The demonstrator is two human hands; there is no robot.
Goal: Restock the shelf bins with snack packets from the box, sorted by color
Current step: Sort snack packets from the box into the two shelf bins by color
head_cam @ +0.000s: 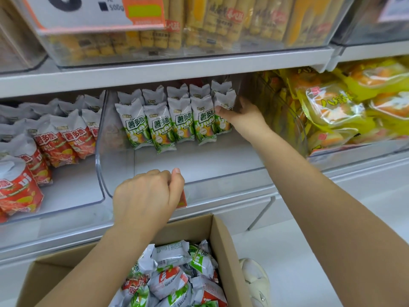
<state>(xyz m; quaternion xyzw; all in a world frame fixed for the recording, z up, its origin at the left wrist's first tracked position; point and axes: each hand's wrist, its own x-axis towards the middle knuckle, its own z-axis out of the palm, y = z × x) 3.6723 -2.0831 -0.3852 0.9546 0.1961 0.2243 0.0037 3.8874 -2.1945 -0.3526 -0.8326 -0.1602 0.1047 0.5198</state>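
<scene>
My right hand (pixel 241 117) reaches deep into the clear bin (pixel 155 187), pinching a green packet (pixel 223 116) marked 薯多脆, rightmost in its row. My left hand (pixel 148 196), curled, grips the bin's front rim above the box (pixel 223 251).

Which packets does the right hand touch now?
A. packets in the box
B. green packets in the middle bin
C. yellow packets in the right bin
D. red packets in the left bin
B: the right hand grips the rightmost green packet in the middle bin.
</scene>
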